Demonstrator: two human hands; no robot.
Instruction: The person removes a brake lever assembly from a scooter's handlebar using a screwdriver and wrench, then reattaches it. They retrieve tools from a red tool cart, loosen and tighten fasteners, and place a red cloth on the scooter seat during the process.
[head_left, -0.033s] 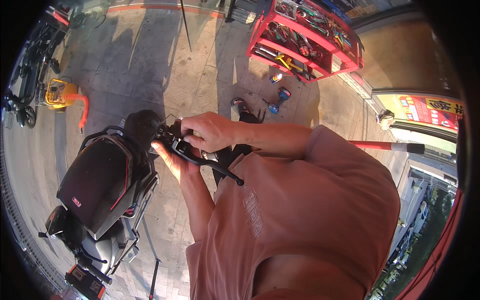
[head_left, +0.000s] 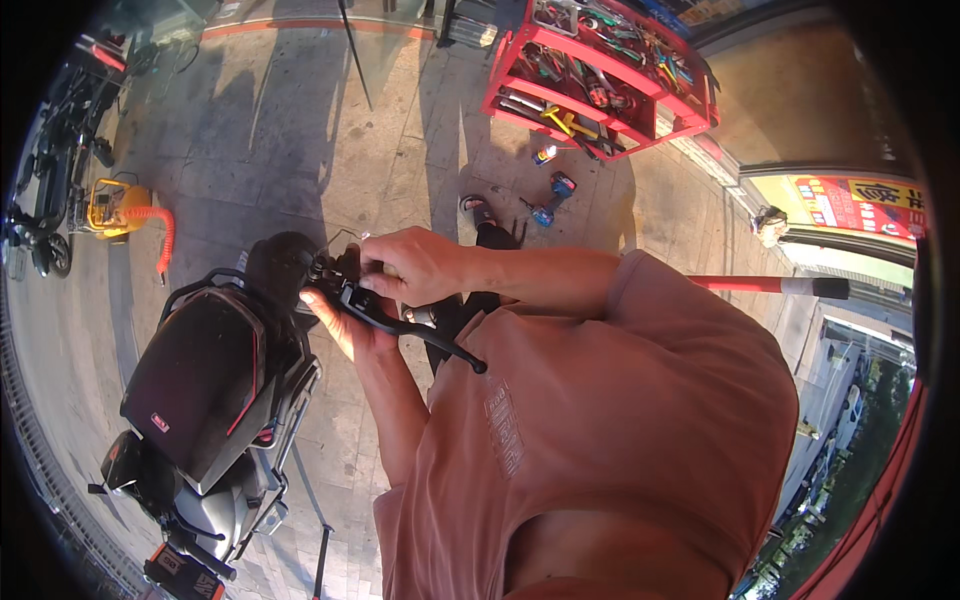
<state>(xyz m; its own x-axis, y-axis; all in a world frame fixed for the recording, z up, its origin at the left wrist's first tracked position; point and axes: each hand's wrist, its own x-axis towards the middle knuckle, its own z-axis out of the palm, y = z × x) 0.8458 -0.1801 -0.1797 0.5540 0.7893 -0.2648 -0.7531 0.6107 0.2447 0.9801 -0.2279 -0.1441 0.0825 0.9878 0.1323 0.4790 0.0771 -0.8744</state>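
A black hand lever [head_left: 425, 331] with a ball end slants down to the right from a dark mount. My left hand [head_left: 345, 322] cups the lever's mount from below, thumb along its left side. Over the mount, my right hand [head_left: 415, 264] is closed, its fingertips pressed together. A small pale bit shows between those fingers, but what they hold is mostly hidden. Just left of the right knuckles a thin bent metal rod [head_left: 343, 236] sticks out. Beside the mount sits a dark rounded part [head_left: 278, 262], close to a black motorbike or scooter seat [head_left: 190, 385].
A red tool cart [head_left: 610, 85] full of hand tools stands at the far right. On the paving near it lie a blue cordless drill [head_left: 552, 200] and a small can [head_left: 545, 155]. A yellow compressor [head_left: 120, 208] with a red coiled hose [head_left: 160, 235] stands far left, near parked bikes [head_left: 45, 190].
The whole view has shifted slightly. Both hands stay at the lever mount, and the bent rod beside the right hand shows a little more clearly.
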